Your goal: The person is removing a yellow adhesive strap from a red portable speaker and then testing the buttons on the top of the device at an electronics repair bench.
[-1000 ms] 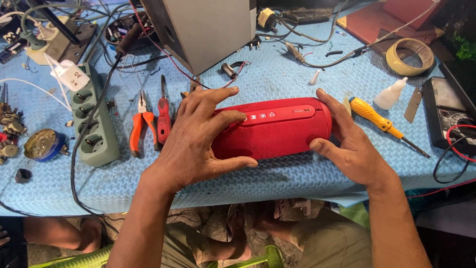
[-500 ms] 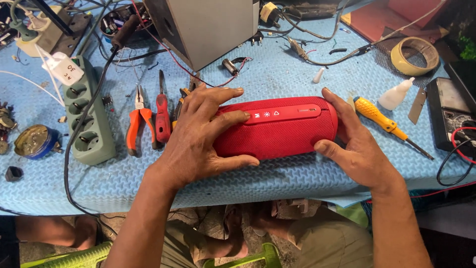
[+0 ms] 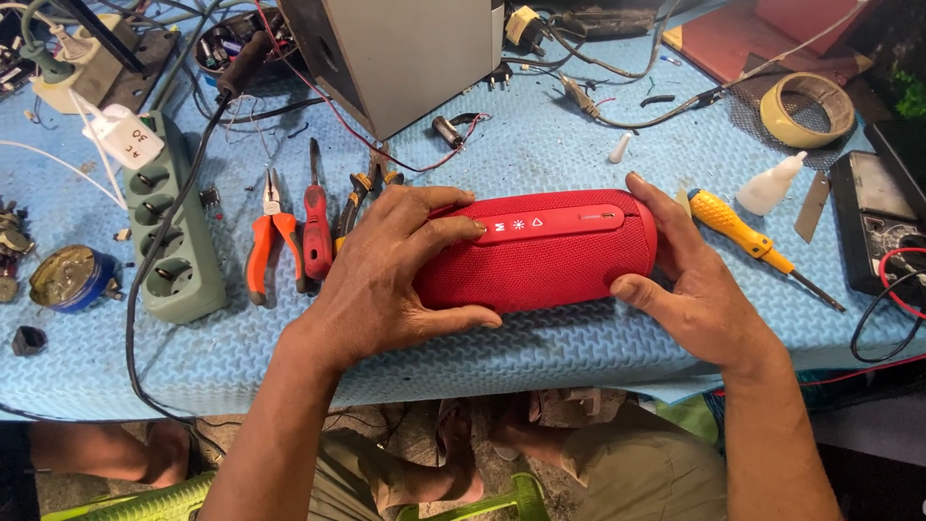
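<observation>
A red cylindrical fabric-covered speaker (image 3: 555, 253) lies on its side on the blue mat (image 3: 540, 145), with a strip of white button symbols along its top. My left hand (image 3: 391, 265) wraps over its left end, fingers spread across the top and thumb underneath. My right hand (image 3: 690, 280) cups its right end cap, thumb on the front. Both hands hold the speaker against the mat.
Orange-handled pliers (image 3: 265, 246), a red-handled tool (image 3: 316, 227) and a green power strip (image 3: 174, 236) lie to the left. A yellow screwdriver (image 3: 748, 236), white glue bottle (image 3: 769, 183), tape roll (image 3: 807, 109) and multimeter (image 3: 883, 227) sit right. A grey box (image 3: 405, 53) and wires stand behind.
Both hands keep their grip on the speaker; it has shifted only slightly on the mat, and the view has tilted a little.
</observation>
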